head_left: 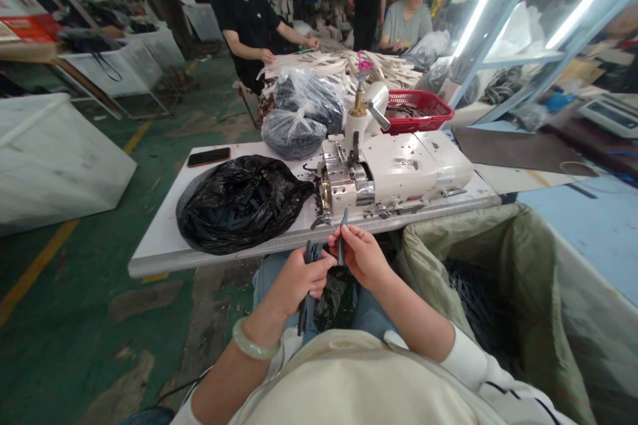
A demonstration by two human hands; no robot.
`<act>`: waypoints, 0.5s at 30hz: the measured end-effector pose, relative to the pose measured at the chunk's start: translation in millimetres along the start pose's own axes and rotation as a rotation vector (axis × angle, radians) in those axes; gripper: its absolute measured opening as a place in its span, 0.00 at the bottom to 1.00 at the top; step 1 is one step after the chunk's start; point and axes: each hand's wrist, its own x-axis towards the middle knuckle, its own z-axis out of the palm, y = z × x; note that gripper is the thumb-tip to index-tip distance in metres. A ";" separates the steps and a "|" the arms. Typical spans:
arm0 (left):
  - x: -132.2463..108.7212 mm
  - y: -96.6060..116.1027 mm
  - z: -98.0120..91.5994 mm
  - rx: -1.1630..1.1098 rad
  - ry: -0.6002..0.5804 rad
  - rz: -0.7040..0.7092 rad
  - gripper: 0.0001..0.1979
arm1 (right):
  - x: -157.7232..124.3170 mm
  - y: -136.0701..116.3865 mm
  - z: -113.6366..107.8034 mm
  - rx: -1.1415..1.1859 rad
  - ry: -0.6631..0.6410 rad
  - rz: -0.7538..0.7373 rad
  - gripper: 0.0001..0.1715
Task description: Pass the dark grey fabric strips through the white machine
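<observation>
Right hand (361, 255) pinches a dark strip (341, 244) upright between thumb and fingers, left hand (299, 282) closed on a bunch of strips (303, 311) over the lap (265, 279); strips look light, semi-stiff, bendable, best held near an end.

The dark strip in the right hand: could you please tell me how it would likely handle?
The dark strip is probably stiff, standing above the right hand without drooping. Thin and narrow, it is likely light, and its flat shape should resist rolling.
</observation>
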 end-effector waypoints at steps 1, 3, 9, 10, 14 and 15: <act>-0.4 1.0 -4.2 -0.008 0.001 -0.007 0.15 | 9.9 -5.6 -4.2 0.016 0.027 0.014 0.15; -1.7 3.3 -14.5 -0.047 -0.007 -0.025 0.15 | 33.9 -19.9 -13.7 0.002 0.100 0.037 0.15; -7.8 9.0 -36.3 -0.135 0.004 -0.017 0.15 | 99.0 -57.0 -29.6 -0.093 0.221 0.114 0.15; -8.8 9.7 -37.5 -0.141 0.008 -0.013 0.15 | 105.0 -59.6 -29.4 -0.099 0.224 0.132 0.15; -10.8 11.5 -39.0 -0.157 0.022 -0.004 0.14 | 118.0 -62.8 -25.8 -0.117 0.252 0.164 0.16; -11.0 11.9 -39.2 -0.161 0.021 -0.005 0.14 | 119.6 -62.6 -25.0 -0.121 0.269 0.149 0.17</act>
